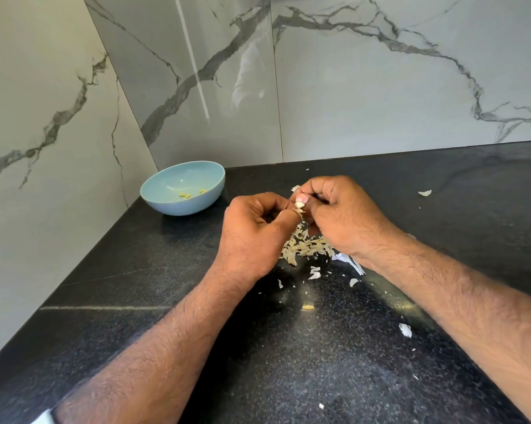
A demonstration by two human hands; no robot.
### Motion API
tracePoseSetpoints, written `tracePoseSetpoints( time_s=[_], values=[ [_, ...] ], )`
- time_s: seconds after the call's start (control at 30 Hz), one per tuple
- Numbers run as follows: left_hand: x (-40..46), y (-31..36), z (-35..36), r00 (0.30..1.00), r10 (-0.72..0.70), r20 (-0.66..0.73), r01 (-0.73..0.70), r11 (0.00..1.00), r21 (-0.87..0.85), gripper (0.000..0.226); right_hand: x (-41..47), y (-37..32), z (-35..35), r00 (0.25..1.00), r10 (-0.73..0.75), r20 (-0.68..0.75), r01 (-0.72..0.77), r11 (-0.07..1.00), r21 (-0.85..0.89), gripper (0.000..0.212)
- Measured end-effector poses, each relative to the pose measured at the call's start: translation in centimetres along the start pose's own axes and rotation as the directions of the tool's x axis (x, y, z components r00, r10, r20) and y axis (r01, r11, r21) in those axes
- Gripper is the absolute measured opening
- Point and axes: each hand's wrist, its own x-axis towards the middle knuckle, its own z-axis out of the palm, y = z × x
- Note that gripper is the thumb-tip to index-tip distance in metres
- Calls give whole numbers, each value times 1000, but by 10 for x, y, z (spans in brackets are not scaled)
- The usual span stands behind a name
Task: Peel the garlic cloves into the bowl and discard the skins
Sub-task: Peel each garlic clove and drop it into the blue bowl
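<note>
A small pale garlic clove point(298, 205) sits pinched between the fingertips of the left hand point(255, 231) and the right hand point(337, 212), both curled on it above a heap of papery, flaky skins point(307, 247). The speckled, glossy black countertop point(166, 270) carries a smooth, round light-blue bowl point(183, 187) at far left, holding a few peeled cloves point(185, 195).

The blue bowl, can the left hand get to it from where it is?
Probably yes. The blue bowl sits just left of the left hand with only bare counter between, though its fingers are busy pinching the garlic clove.
</note>
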Motion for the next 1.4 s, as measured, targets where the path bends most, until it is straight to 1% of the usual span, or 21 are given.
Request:
tracePoseSetpoints(
  time_s=[0.07,0.13,0.23,0.3,0.37,0.43,0.5,0.57,0.63,0.7,0.77,0.8,0.83,0.9,1.0,1.1,1.13,1.2,1.27,1.33,1.4],
  values=[
    [2,-1,-2,999,-35,-30,36,999,6,17,-1,-3,-1,1000,16,1,-16,999,44,22],
    [3,-2,-4,998,-52,-32,52,999,1,16,-2,-4,-2,999,25,20,-26,998,53,26],
    [3,-2,-6,1000,-19,-15,20,999,35,14,-4,-4,-5,996,39,79,-45,997,67,31],
    [4,-2,-6,1000,1,-17,0,998,58,14,-5,-7,-9,991,61,123,-76,990,118,26],
    [5,-2,-7,1000,21,-18,-19,997,74,13,-8,-12,-14,987,63,148,-86,985,150,15],
    [4,0,-7,999,40,-4,-39,995,89,12,-9,-12,-14,993,26,116,-37,995,92,13],
    [3,1,-6,999,49,11,-50,992,115,12,-8,-9,-14,997,52,58,-56,996,75,13],
    [2,3,-6,999,38,20,-40,991,126,13,-6,-8,-16,987,151,55,-160,958,237,13],
    [2,3,-9,1000,5,23,-9,985,170,14,-4,-9,-21,966,222,129,-257,853,455,14],
    [5,3,-14,997,-68,26,60,970,234,21,-3,-10,-27,952,229,203,-306,745,593,21],
    [8,1,-20,988,-156,3,150,952,265,42,-1,-9,-32,945,216,247,-326,700,635,32],
    [9,0,-22,985,-169,-19,167,940,298,48,-1,-9,-33,942,217,255,-332,696,637,33],
    [10,-1,-25,988,-147,-44,153,924,350,47,0,-9,-33,942,219,255,-334,695,637,32],
    [11,-1,-29,995,-61,-81,90,895,437,34,-1,-8,-34,946,213,246,-323,703,633,31],
    [12,-3,-31,998,22,-62,10,882,471,27,0,-6,-32,949,195,247,-309,716,625,35],
    [13,-6,-28,997,54,-62,-25,918,397,21,-1,-6,-32,950,166,263,-300,720,626,34],
    [14,-8,-27,996,63,-64,-39,943,331,17,-1,-5,-32,951,161,264,-296,722,625,33],
    [14,-8,-25,997,63,-35,-58,989,136,10,-2,-6,-31,954,156,256,-287,725,626,32],
    [12,-6,-21,997,75,-1,-75,997,-16,8,-2,-7,-28,958,154,243,-277,723,633,30],
    [10,-6,-17,995,100,6,-99,992,-85,8,-3,-8,-26,957,156,243,-278,722,634,26],
    [10,-6,-16,992,122,-13,-123,987,-100,7,-3,-7,-24,955,162,250,-285,736,614,24]
  ],
)
